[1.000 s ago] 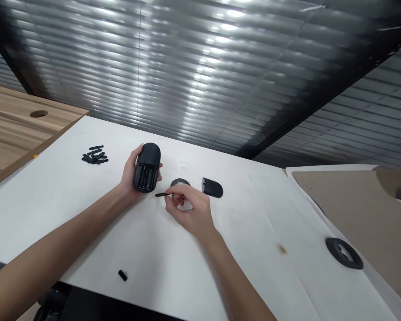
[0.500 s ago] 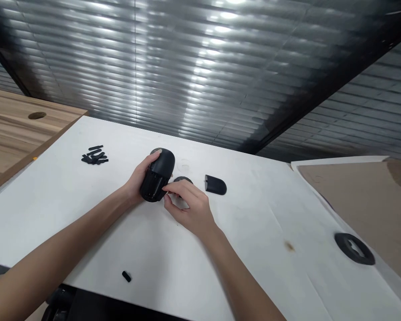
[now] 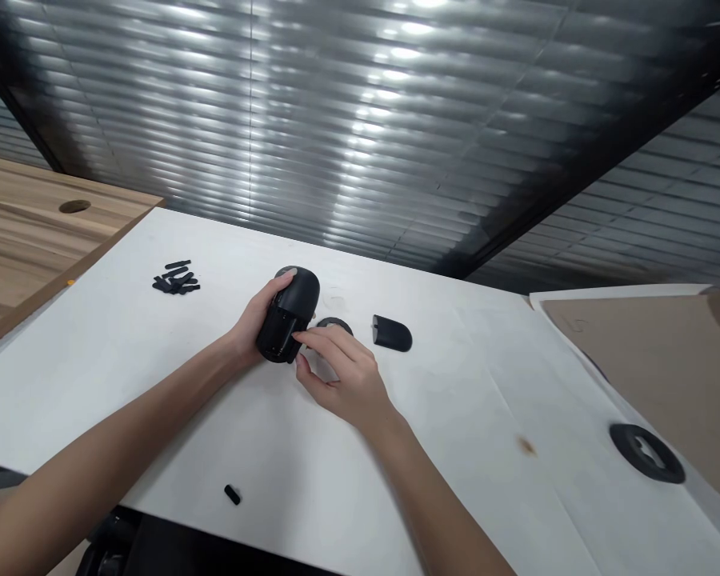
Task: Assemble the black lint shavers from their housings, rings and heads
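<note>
My left hand (image 3: 255,322) is wrapped round a black oval device (image 3: 288,314), holding it tilted on the white table (image 3: 156,384). My right hand (image 3: 336,376) reaches in from the right, its forefinger and thumb pinched against the device's open lower end; whatever they hold is hidden. Just behind my right hand lies a round black ring (image 3: 334,325), partly covered. A black rounded cover (image 3: 392,334) lies flat to the right of it.
A pile of several thin black strips (image 3: 176,280) lies at the far left of the table. A small black piece (image 3: 232,494) sits near the front edge. A black ring (image 3: 646,452) rests at the right. A wooden desk (image 3: 18,224) adjoins on the left.
My right hand carried a thin black strip from the table up to the device's open end, where it is now out of sight. My left hand turned the device rightward.
</note>
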Motion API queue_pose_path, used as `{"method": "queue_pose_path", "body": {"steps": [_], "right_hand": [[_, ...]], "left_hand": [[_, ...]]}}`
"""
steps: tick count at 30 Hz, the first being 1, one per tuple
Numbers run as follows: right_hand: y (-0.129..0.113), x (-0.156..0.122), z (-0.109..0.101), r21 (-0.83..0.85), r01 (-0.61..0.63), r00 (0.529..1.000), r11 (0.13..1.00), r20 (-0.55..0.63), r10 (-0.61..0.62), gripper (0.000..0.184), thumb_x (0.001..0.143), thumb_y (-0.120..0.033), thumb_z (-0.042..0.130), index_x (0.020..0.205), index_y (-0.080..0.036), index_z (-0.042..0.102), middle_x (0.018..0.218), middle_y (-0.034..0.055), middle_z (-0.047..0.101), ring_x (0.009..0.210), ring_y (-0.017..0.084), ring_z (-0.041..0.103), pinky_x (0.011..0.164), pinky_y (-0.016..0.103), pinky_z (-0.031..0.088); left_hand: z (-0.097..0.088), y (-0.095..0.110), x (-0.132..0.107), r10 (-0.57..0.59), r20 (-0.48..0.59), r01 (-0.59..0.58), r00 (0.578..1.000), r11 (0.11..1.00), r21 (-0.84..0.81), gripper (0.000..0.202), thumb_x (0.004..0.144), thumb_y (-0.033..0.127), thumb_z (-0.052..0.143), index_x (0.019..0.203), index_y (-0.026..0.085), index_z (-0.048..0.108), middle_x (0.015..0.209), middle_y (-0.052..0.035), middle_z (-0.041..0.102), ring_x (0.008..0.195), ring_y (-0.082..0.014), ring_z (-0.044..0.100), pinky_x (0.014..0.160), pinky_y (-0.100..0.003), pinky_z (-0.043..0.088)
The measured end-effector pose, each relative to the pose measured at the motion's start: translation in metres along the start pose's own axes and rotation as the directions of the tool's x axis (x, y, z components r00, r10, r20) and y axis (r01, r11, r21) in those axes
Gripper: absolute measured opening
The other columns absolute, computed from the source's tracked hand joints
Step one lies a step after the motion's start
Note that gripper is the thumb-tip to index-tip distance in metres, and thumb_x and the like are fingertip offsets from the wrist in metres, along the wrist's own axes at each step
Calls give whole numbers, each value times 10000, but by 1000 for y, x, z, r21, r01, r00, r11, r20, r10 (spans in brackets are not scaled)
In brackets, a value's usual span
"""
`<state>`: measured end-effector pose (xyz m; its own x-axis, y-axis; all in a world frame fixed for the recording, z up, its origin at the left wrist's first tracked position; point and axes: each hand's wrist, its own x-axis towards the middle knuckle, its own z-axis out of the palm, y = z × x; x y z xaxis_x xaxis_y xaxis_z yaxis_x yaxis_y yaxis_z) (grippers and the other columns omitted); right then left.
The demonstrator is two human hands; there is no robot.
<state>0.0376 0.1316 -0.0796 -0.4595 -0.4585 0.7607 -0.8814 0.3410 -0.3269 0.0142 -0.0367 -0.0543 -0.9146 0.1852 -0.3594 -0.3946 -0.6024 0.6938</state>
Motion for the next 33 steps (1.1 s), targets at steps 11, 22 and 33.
{"method": "queue_pose_path", "body": {"steps": [11,22,33], "right_hand": [[2,-1,2,-45,27,998,999,-49,-29,354,939,-72,668,1250,-240,698,983,79,794,843,236,777,747,404,685],[8,0,-5,-77,123,992,989,-30,-126,392,927,-136,766,1299,-209,668,1014,108,801,833,258,763,700,429,669],[3,-1,-3,146,-90,993,985,-56,99,378,973,-120,732,1324,-260,719,1109,93,779,952,234,772,792,394,691]], "left_hand": [[-2,0,1,-14,-24,13,1000,1000,-17,459,873,585,733,770,138,712,733,-85,686,615,-167,640,550,-249,515],[-2,0,0,-7,-25,7,1000,1000,-6,458,894,577,716,768,136,717,730,-85,674,643,-170,638,572,-244,541],[-2,0,0,-36,6,36,999,999,-24,499,886,627,694,747,147,699,710,-82,656,588,-182,637,517,-271,528]]}}
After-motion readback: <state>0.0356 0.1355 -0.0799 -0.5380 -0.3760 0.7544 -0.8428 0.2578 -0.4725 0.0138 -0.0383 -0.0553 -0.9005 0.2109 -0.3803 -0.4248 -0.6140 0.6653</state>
